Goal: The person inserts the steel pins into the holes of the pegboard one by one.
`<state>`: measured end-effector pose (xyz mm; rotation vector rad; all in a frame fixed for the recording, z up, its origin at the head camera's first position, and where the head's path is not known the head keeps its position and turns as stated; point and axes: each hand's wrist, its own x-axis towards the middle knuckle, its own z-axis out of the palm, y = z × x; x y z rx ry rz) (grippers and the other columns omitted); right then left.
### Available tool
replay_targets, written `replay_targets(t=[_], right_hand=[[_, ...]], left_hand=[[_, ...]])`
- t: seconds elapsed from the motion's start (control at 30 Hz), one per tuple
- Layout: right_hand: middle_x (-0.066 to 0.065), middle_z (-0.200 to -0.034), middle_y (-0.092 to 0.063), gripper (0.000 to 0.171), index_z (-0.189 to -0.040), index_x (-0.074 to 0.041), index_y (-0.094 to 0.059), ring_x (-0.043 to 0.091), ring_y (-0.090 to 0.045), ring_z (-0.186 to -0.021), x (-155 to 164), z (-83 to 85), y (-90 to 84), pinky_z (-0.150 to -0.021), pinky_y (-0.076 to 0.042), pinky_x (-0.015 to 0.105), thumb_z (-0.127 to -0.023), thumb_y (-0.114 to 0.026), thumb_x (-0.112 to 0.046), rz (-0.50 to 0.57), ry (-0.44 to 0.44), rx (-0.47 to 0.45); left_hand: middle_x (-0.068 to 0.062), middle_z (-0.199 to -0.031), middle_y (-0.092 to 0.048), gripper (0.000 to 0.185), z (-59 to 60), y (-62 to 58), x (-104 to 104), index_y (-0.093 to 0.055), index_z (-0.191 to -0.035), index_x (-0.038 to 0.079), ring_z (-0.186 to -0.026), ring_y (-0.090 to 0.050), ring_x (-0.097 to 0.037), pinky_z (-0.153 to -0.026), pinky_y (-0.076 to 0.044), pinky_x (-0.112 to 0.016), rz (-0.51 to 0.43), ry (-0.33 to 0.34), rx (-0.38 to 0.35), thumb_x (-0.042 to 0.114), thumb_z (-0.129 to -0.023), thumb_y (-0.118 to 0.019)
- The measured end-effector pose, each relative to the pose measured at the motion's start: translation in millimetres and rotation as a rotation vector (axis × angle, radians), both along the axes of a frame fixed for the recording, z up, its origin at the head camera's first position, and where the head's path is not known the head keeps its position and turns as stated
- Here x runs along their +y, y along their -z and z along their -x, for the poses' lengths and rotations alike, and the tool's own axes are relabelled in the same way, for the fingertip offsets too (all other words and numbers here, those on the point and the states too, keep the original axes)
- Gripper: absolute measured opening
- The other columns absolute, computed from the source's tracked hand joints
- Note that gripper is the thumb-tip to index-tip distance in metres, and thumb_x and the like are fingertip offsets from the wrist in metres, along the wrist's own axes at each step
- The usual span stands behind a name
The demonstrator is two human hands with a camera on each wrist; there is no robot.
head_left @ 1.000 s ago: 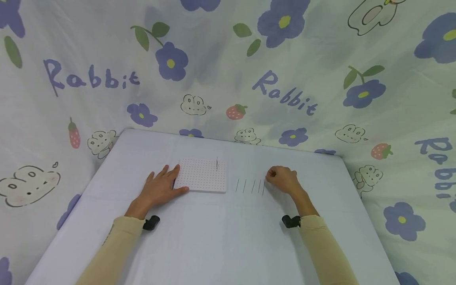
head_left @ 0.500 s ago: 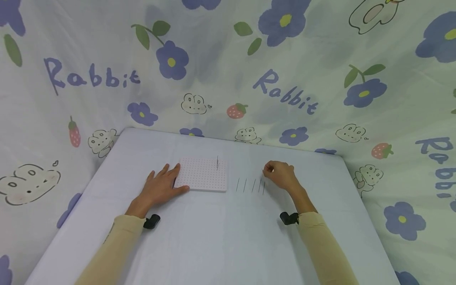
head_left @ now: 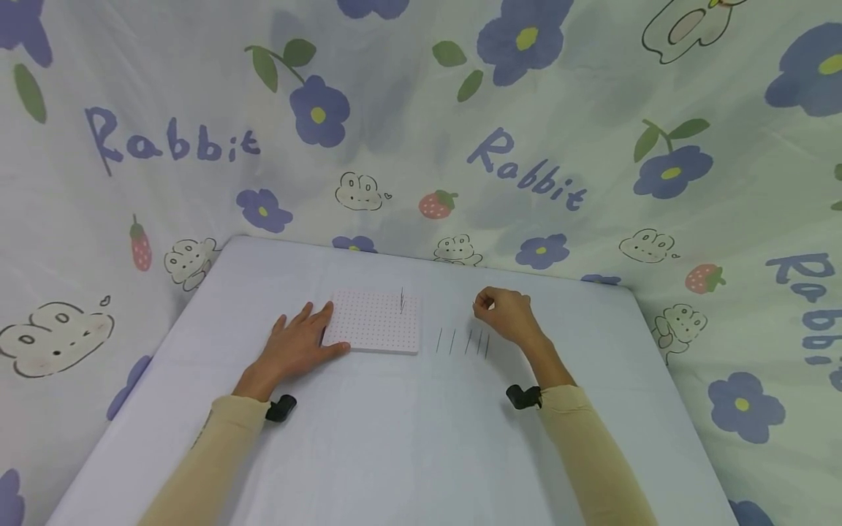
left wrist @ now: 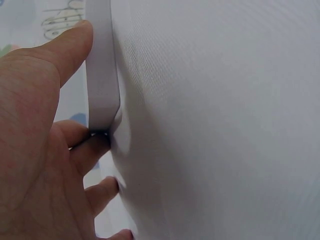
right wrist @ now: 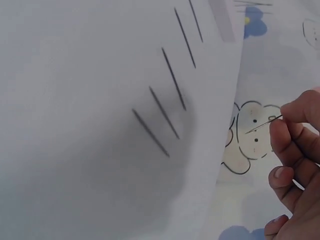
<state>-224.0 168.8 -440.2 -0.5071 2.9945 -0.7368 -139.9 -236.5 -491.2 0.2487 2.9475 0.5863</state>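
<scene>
Right hand (head_left: pixel 505 313) is raised off the table (head_left: pixel 408 431), near the far edge, pinching a thin needle (right wrist: pixel 264 123) between thumb and forefinger; the other fingers (right wrist: pixel 286 176) are curled under. In the wrist view the needle tip pokes out to the left of the grip, roughly level. Four more needles (head_left: pixel 463 342) lie in a row on the table, just right of the board and just near-left of the right hand, parallel and apart from one another. The pink dotted pegboard (head_left: pixel 375 321) sits toward the far middle of the table with one needle already upright (head_left: pixel 401 300) near its far right corner. Left hand (head_left: pixel 297 349) lies flat with fingers extended, pressed against the board's left edge, thumb along the near edge; it braces rather than grasps, and the wrist view shows the fingers snug against the side of the board (left wrist: pixel 102 75). Judgement: the step in hand is carrying the needle over to the board. To do it well, rotate the needle to vertical before descending, line the tip up over a dot beside the standing needle, push straight down, and maintain the left-hand brace so the board doesn't slide. Right forearm angles in from the near right, wrist cocked slightly up.
</scene>
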Motion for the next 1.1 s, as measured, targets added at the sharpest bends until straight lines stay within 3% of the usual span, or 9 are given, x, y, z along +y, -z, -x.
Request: replay_targets(t=[0.7, 1.1], right_hand=[[-0.01, -0.088, -0.07, 0.002, -0.091, -0.022, -0.066, 0.015, -0.054, -0.071, -46, -0.5, -9.9, -0.095, -0.036, 0.06, -0.09, -0.067, -0.024, 0.093, -0.079, 0.071], [-0.01, -0.093, -0.073, 0.003, -0.094, -0.023, -0.068, 0.019, -0.062, -0.087, -72, 0.1, -13.7, -0.098, -0.037, 0.061, -0.092, -0.067, -0.024, 0.103, -0.129, 0.059]], left_hand=[[-0.023, -0.159, -0.033, 0.099, -0.2, 2.2, 1, -0.027, -0.158, 0.001, -0.15, -0.019, -0.047, -0.113, -0.008, -0.075, 0.01, 0.006, 0.007, 0.066, -0.091, -0.06], [-0.022, -0.16, -0.032, 0.1, -0.8, 1.2, 0, -0.026, -0.158, 0.001, -0.151, -0.018, -0.046, -0.114, -0.007, -0.075, 0.009, 0.003, -0.002, 0.065, -0.091, -0.061]])
